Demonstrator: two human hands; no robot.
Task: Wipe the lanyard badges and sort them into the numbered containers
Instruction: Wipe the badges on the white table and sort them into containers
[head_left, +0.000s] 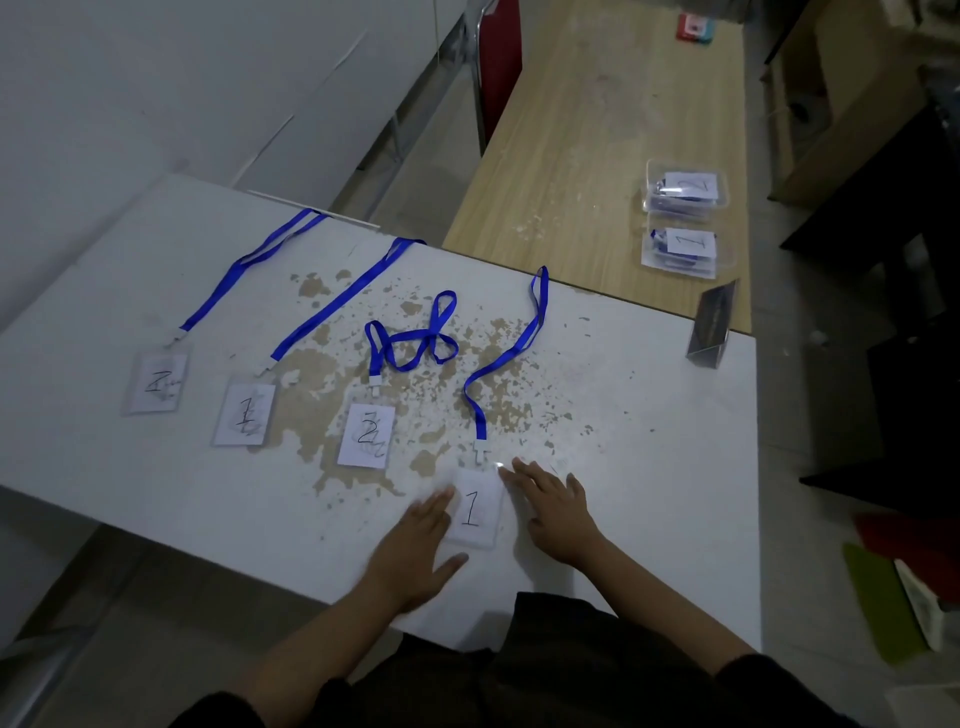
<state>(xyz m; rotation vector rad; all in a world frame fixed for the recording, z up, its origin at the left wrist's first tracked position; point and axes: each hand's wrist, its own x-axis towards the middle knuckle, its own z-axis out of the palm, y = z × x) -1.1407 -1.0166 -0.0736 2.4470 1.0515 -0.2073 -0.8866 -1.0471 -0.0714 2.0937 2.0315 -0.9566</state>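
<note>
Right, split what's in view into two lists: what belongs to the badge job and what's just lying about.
Belongs to the job:
- badge marked 1 between the hands
- badge marked 2
- smudged badge marked 1
- far-left smudged badge
- container labelled 1
- container labelled 2
- left hand, right hand

Lying about:
- dark triangular stand
- red object on wooden table
- cardboard box
- green item on floor

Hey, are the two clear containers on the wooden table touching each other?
Cannot tell. In the head view, container 2 sits directly behind container 1 on the wooden table; their edges meet in the picture, but neither contact nor a gap shows plainly.
</note>
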